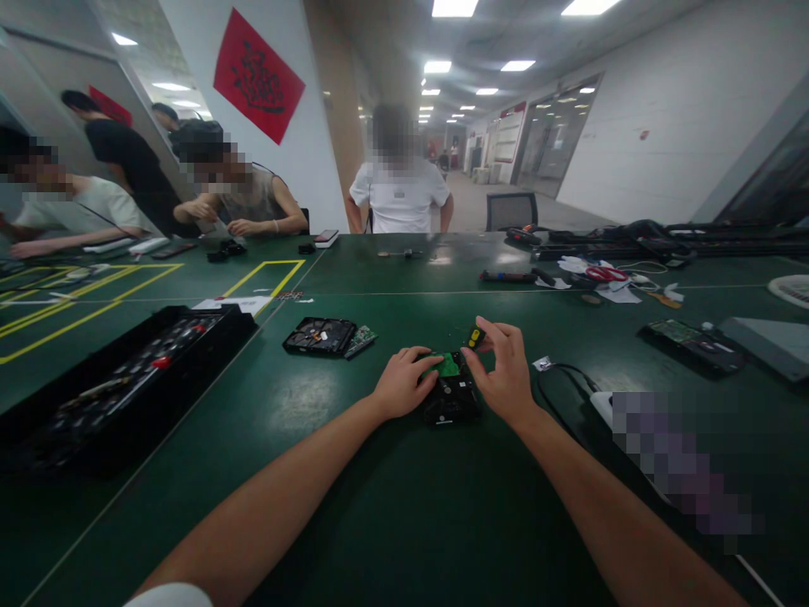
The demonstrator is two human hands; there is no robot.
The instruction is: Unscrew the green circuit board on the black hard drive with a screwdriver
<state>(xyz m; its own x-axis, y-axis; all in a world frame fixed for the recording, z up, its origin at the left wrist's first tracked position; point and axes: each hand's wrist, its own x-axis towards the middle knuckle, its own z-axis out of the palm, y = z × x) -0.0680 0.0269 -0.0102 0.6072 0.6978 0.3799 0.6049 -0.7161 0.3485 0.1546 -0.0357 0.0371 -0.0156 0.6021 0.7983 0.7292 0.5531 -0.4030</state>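
Observation:
A black hard drive (452, 403) with a green circuit board (449, 365) on its upper part lies on the table in front of me. My left hand (408, 384) grips its left side, with the fingertips on the green board. Just above the drive's right edge, my right hand (506, 367) pinches a small black-and-yellow tool (474, 338) between thumb and fingers. The tool's lower end is too small to make out. To the left lies another black drive (319, 335), with a loose circuit board (361, 341) against its right side.
A long black tray (126, 379) of small parts stands at left. On the right are a cable (562, 368), a blurred-out phone-like slab (670, 455), a drive with a board (692, 346) and a grey case (771, 346). Scraps and tools (607, 274) lie farther back. Several people sit or stand across the table.

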